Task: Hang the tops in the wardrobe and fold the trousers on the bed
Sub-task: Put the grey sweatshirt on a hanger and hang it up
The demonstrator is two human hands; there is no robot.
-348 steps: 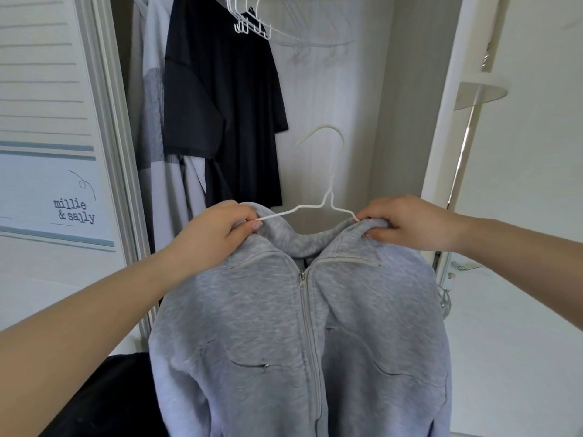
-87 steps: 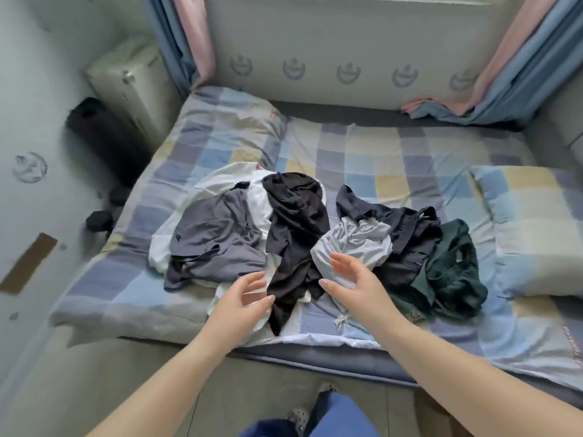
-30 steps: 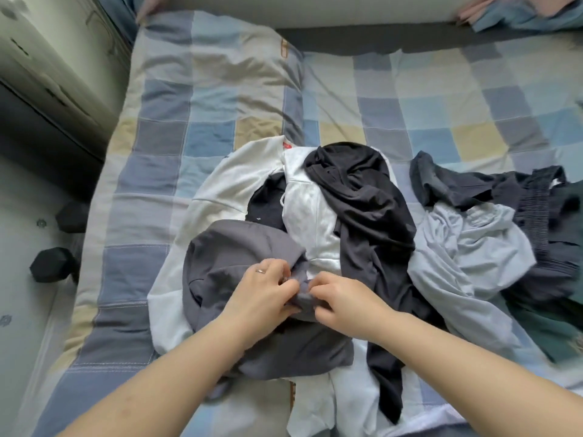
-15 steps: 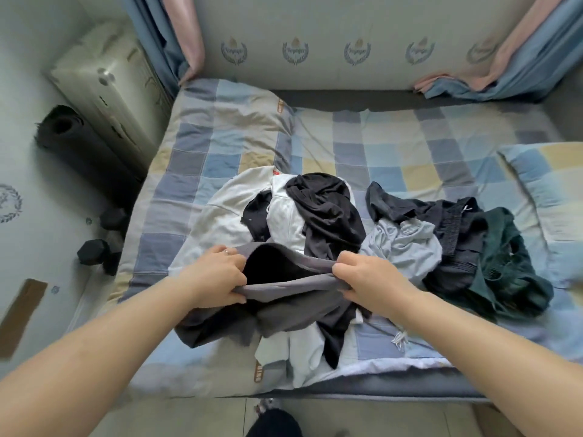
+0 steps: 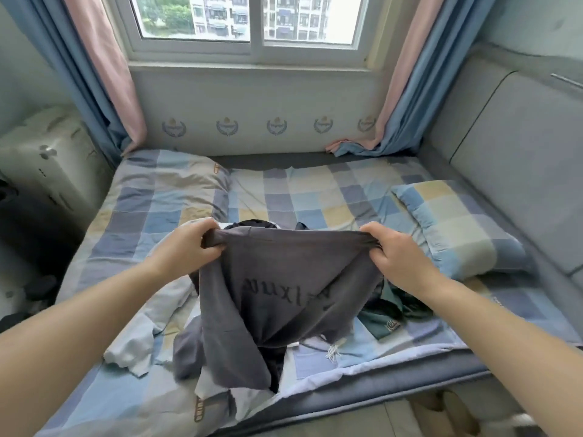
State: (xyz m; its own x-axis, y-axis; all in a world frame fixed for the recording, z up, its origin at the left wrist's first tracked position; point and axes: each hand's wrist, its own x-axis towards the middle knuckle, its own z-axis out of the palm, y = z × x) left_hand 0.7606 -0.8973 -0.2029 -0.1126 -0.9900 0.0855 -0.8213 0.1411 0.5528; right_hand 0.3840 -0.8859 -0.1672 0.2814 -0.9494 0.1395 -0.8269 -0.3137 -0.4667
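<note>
Checkered bedding covers the bed (image 5: 315,190) below a window (image 5: 252,17) at 12 o'clock, with a pillow (image 5: 457,222) at 2 o'clock. I hold a dark grey top (image 5: 284,294) raised at frame centre, stretched between both hands above the clothes pile. My left hand (image 5: 186,250) grips its upper edge at 10 o'clock, fingers curled round bunched fabric. My right hand (image 5: 397,257) grips the opposite end at 2 o'clock, likewise curled. Dark lettering shows on the hanging cloth. A green garment (image 5: 388,320) lies on the bed at 4 o'clock, a white garment (image 5: 138,335) at 8 o'clock.
</note>
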